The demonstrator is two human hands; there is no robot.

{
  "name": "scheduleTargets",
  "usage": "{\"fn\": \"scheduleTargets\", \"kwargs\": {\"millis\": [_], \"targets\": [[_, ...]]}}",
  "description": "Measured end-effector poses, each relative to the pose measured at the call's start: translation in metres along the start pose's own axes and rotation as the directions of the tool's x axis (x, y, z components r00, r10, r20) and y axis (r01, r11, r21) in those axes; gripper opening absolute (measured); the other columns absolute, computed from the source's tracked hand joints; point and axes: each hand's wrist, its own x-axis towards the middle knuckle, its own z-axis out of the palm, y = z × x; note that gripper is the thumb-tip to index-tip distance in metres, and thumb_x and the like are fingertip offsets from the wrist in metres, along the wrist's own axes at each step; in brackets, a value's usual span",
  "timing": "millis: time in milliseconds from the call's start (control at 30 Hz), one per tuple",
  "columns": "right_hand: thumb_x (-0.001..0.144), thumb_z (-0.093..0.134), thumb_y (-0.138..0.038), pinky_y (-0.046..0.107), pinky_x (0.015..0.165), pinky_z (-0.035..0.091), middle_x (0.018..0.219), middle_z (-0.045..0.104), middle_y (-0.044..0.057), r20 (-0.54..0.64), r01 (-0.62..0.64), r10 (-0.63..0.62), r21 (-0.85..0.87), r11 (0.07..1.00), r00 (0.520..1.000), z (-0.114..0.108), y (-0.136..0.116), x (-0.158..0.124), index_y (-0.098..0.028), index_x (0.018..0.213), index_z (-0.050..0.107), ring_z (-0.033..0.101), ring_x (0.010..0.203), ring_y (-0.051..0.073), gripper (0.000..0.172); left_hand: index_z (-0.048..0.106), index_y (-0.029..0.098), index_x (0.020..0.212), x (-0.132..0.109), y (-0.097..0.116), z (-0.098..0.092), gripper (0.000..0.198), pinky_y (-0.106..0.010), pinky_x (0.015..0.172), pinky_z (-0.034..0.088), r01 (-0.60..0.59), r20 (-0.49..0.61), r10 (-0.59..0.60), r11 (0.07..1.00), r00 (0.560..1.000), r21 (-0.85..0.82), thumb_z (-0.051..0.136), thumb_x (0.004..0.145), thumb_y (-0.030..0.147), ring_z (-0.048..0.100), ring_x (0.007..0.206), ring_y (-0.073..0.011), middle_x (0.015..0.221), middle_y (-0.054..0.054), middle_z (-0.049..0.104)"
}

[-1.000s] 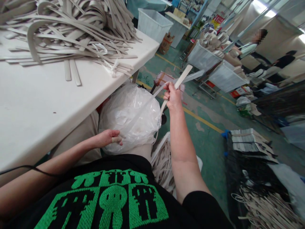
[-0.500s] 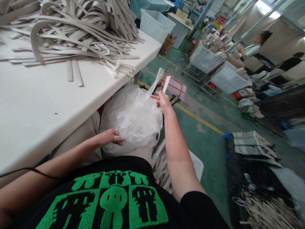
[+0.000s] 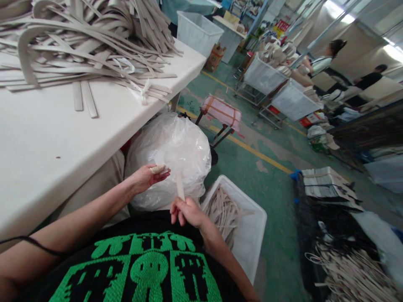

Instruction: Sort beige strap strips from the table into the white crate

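- The right hand (image 3: 186, 211) is at the near edge of the bag, fingers curled closed around a pale strip (image 3: 180, 186).
- The strip sticks up from that fist toward the far side, its free end in front of the bag.
- The left hand (image 3: 151, 175) is to the left of the strip and apart from it, fingers partly bent, with a wrapping on one digit; I cannot tell whether it pinches anything.
- The bag (image 3: 185, 138), clear and bulging, lies behind both hands; whether the left hand touches it is unclear.
- To the right of the bag, a white bin (image 3: 250, 239) on the green floor (image 3: 277, 205) holds a tangle of strips (image 3: 223, 214).
- On the left, the worktop (image 3: 37, 163) carries a large pile (image 3: 94, 46) of similar strips at its far end, two shorter pieces (image 3: 84, 98) poking out toward the near side.
- Beyond the bag is a pink-topped stool (image 3: 222, 111).
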Motion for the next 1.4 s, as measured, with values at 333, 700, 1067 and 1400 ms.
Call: {"fn": "scheduleTargets", "kwargs": {"millis": [333,700,1067,1400], "targets": [[0.100,0.039,-0.062,0.020,0.039,0.033,0.056,0.064,0.001,-0.010,-0.038,0.038,-0.036,0.999,0.999,0.029,0.001,0.004,-0.015,0.075,0.063,0.047,0.036,0.008,0.058,0.065,0.015,0.068,0.000,0.001,0.017,0.022,-0.023,0.062,0.055,0.010,-0.080,-0.013,0.999,0.997,-0.040,0.077,0.085,0.020,0.068,0.061,-0.0132,0.067,-0.003,0.070],[0.104,0.038,-0.053,0.020,0.038,0.033,0.053,0.063,0.000,-0.048,-0.057,0.056,-0.015,0.998,0.997,0.031,0.000,0.023,-0.016,0.072,0.060,0.046,0.034,0.009,0.054,0.070,0.014,0.070,0.000,-0.006,0.014,0.022,-0.025,0.071,0.055,-0.042,0.026,0.041,0.999,0.999,0.024,0.087,0.076,0.027,0.068,0.070,-0.0145,0.073,-0.004,0.073],[0.097,0.051,-0.061,0.023,0.053,0.048,0.080,0.074,0.004,0.011,0.039,-0.041,0.170,0.985,0.999,0.019,-0.009,0.022,-0.016,0.099,0.064,0.063,0.050,0.011,0.047,0.077,0.015,0.069,-0.007,-0.023,0.011,0.027,-0.024,0.062,0.051,-0.049,0.093,0.032,0.981,0.995,0.188,0.088,0.070,0.040,0.063,0.062,-0.0145,0.069,-0.006,0.073],[0.088,0.052,-0.074,0.026,0.054,0.049,0.068,0.071,0.006,-0.107,0.023,-0.001,0.203,0.979,0.994,0.012,0.022,0.021,-0.013,0.092,0.063,0.066,0.053,0.016,0.062,0.074,0.013,0.065,-0.011,-0.040,0.020,0.037,-0.026,0.056,0.045,-0.052,0.172,0.008,0.965,0.985,0.256,0.089,0.064,0.048,0.056,0.052,-0.0135,0.052,-0.002,0.063]]}}
